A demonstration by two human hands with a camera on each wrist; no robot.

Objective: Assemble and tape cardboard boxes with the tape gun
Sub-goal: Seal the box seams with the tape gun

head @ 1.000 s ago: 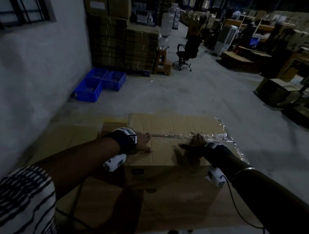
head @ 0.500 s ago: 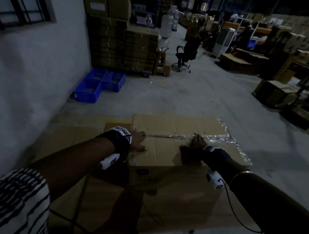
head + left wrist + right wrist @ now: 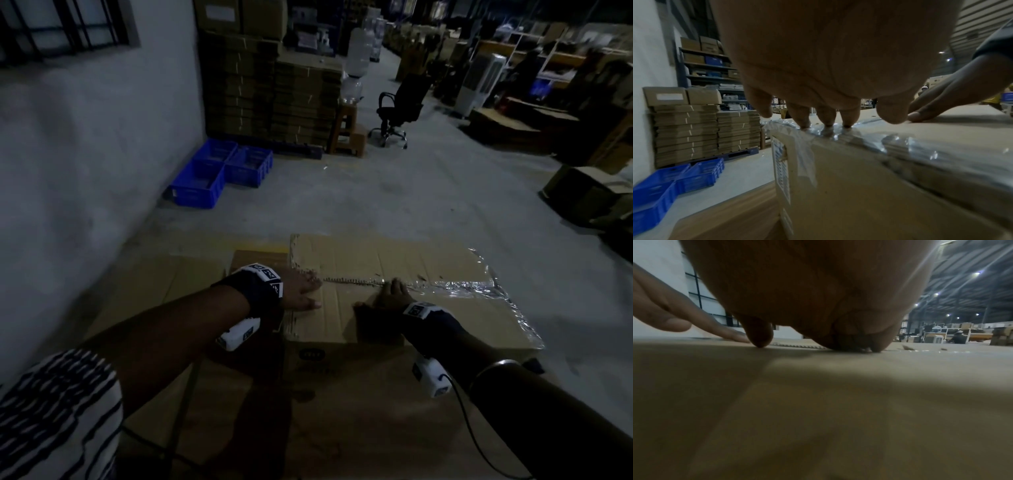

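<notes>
Both hands lie flat, holding nothing, on top of the cardboard box (image 3: 394,318) that stands directly under them. The left hand (image 3: 301,291) presses straight fingers (image 3: 826,115) at the box's left end, on clear tape (image 3: 838,131). The right hand (image 3: 390,296), just right of it, presses the center seam (image 3: 349,281), with crinkled tape running on rightward. 2 blue crates (image 3: 222,171) sit well ahead of the left hand.
</notes>
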